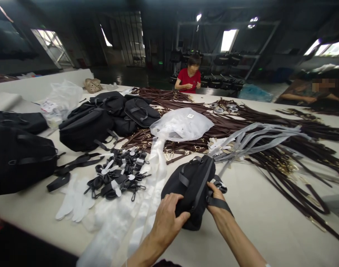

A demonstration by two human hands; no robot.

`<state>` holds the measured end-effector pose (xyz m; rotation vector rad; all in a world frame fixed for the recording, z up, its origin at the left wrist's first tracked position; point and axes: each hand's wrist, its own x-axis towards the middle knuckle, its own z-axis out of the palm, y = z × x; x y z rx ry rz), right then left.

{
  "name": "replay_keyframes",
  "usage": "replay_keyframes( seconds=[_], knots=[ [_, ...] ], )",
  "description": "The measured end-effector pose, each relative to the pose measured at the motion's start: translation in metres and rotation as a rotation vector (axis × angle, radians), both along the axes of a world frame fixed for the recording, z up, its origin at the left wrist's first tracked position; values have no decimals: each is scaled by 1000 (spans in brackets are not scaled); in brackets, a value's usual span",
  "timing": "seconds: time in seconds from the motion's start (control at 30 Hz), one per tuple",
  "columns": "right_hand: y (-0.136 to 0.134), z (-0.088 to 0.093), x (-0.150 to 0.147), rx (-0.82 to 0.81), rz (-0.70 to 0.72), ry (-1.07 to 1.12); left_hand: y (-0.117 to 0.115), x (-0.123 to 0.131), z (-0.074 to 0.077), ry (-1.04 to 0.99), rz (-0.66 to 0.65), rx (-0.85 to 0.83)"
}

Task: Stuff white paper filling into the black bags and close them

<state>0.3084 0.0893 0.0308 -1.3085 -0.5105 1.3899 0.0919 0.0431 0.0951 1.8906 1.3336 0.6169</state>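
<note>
Far left on the surface (242, 237): black bags (19, 159) in piles. Next, tagged black straps (119, 174) just beside white gloves (73, 200). My left hand (168, 222) is on the black bag (191, 189), which sits on the surface near the front edge, between both hands. Left fingers (180, 218) spread, pressed flat on its side. My right hand (215, 198) grips the bag's far end, fingers (215, 188) curled around it, black strap (219, 205) against the wrist. Further right: brown straps (283, 148) under grey ribbons (255, 142). Person in red shirt (188, 79) across the surface.
</note>
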Motion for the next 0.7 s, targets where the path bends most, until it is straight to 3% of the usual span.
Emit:
replay_keyframes(
  seconds=[0.1,0.2,0.33,0.43,0.5,0.6,0.7],
  knots=[
    [-5,-3,1,-53,-7,-62,3,3,-5,50,-12,-25],
    [-27,-1,19,-104,77,-201,10,1,-6,-122,5,-148],
    [-93,17,52,-273,369,-420,22,-7,-1,-396,0,-292],
    [-135,53,48,-356,721,-512,27,-6,5,-455,-1,-286],
    [-144,85,30,-209,826,-578,27,1,9,-460,-30,-277],
    [-127,122,-2,304,627,-897,24,15,13,-426,-69,-241],
    [-99,131,-19,683,494,-1389,22,28,12,-409,-80,-209]
  ],
)
